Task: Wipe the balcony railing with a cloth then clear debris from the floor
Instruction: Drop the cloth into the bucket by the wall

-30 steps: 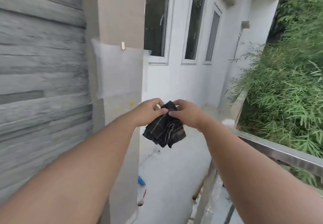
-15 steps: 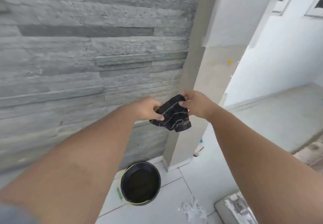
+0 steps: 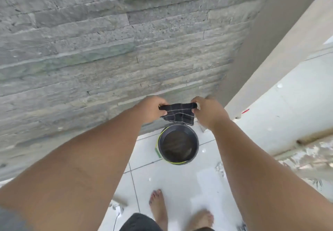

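Note:
A small black cloth with thin pale stripes (image 3: 178,114) hangs stretched between both hands. My left hand (image 3: 150,109) pinches its left top corner and my right hand (image 3: 209,112) pinches its right top corner. Directly below the cloth a black bucket (image 3: 162,137) with a yellow-green rim band stands on the white floor tiles (image 3: 173,180); dark water shows inside it. White debris (image 3: 220,167) lies scattered on the tiles to the right of the bucket. The railing is out of view.
A grey stacked-stone wall (image 3: 108,50) fills the upper left. A beige pillar (image 3: 266,54) rises at the upper right, with a lower white surface (image 3: 292,108) beyond it. My bare feet (image 3: 158,207) stand on the tiles below the bucket. More debris (image 3: 117,207) lies at bottom centre.
The view has swung from the railing and windows down to the floor. Both hands have pulled the bunched cloth out flat between them, and it now hangs right over the bucket.

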